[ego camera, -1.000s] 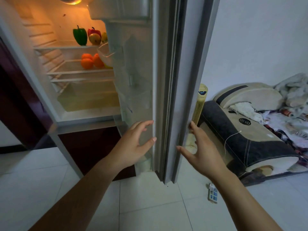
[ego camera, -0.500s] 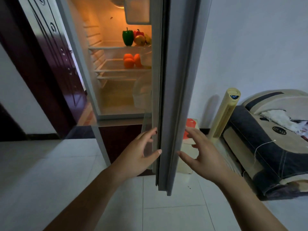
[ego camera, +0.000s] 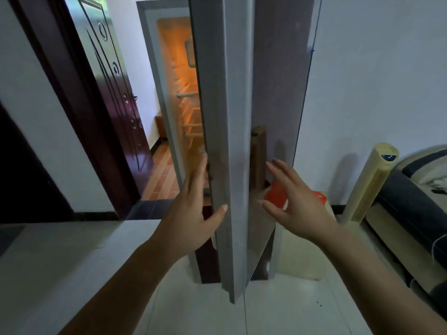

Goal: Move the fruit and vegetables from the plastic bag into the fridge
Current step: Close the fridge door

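Since the fridge door (ego camera: pixel 234 141) swung nearly edge-on over the last second, the fruit and vegetables shelved in the fridge (ego camera: pixel 186 97) are hidden behind it. My left hand (ego camera: pixel 193 211) lies straight-fingered on its inner edge, my right hand (ego camera: pixel 297 206) hovers spread, gripping nothing; loading looks done.

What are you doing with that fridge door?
A person stands at the partly open door. The left hand lies flat on its inner side, thumb on the edge. The right hand is open beside the handle on the outer side, gripping nothing. Through the gap, the lit fridge shows shelves. The door is probably about to be pushed shut.
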